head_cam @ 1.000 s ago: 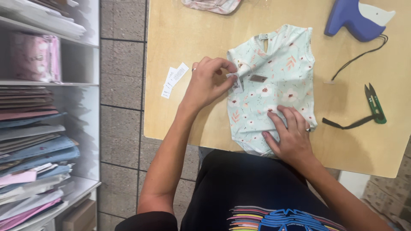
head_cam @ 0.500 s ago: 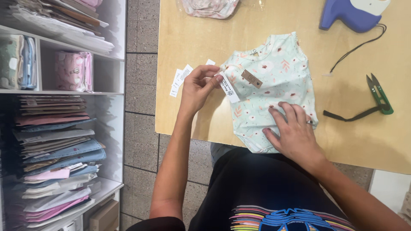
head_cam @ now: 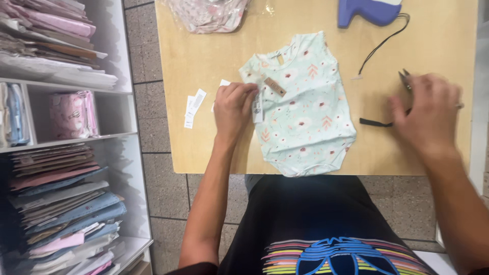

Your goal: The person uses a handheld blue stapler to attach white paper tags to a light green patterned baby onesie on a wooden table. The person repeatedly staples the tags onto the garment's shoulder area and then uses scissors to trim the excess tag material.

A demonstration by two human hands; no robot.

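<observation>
Head view, only one: left hand (head_cam: pixel 233 106) sits at the left edge of a mint floral bodysuit (head_cam: pixel 300 107); fingers (head_cam: pixel 243 90) curled and pressed together, pinching a white tag (head_cam: pixel 257 108) that hangs off the garment's left side seam; hand touches both tag and fabric. Bodysuit lies flat on a wooden table (head_cam: pixel 204 142), neck toward the far edge, snap end at the near edge, roughly centre of the table; a small brown label (head_cam: pixel 275 86) lies tilted on its chest, just right of the left hand. Right hand (head_cam: pixel 428 117) is well apart from the garment, over the right part of the table; blurred; fingers bent and loosely together around a snipper (head_cam: pixel 406 77) whose tip shows above them; cannot tell whether it actually grips it. Black strap (head_cam: pixel 376 122) lies on the table just left of that hand, touching or under the fingertips; cannot tell which. Thin black cord (head_cam: pixel 379 48) runs from a blue tool (head_cam: pixel 369 11) at the far edge down toward the bodysuit's right shoulder, ending just beside it. White paper strips (head_cam: pixel 193 108) lie on the table left of the left hand, near but apart. Bagged pink garment (head_cam: pixel 209 14) at the far edge; shelves (head_cam: pixel 61 153) with stacked folded clothes stand left of the table.
</observation>
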